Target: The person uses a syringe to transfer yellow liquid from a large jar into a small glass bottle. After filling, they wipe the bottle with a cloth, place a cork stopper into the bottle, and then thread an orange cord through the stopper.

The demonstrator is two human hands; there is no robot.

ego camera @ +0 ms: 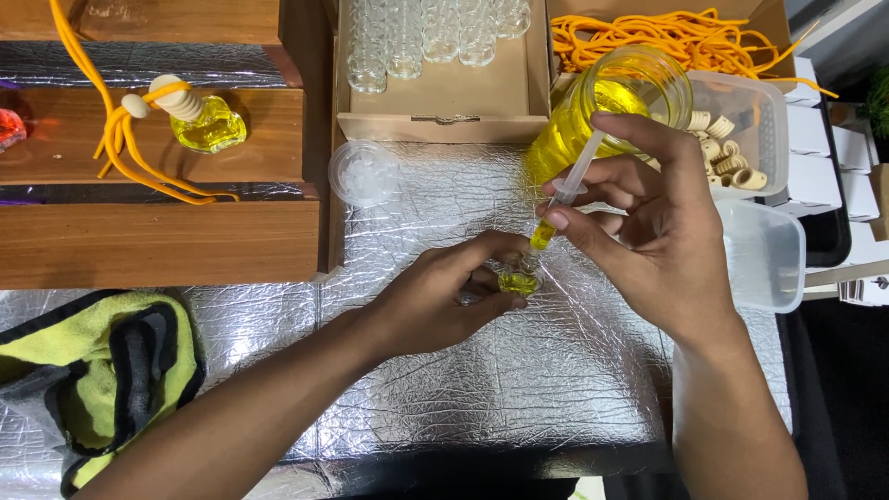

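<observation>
My left hand (443, 298) pinches a small glass bottle (519, 281) that stands on the silver foil table (556, 389); yellow liquid shows in the bottle. My right hand (648, 231) holds a plastic syringe (561, 200) tilted down, its tip at the bottle's mouth, with yellow liquid in its lower end. Just behind the syringe stands an open glass jar of yellow liquid (602, 106).
A cardboard box of empty glass bottles (435, 56) sits at the back, with a small clear lid (364, 172) beside it. On wooden steps at left lies a filled bottle with cap and orange cord (199, 120). Orange cords (667, 37), a tub of wooden caps (741, 130), an empty tub (764, 255) and a yellow-grey cloth (102, 380) lie around.
</observation>
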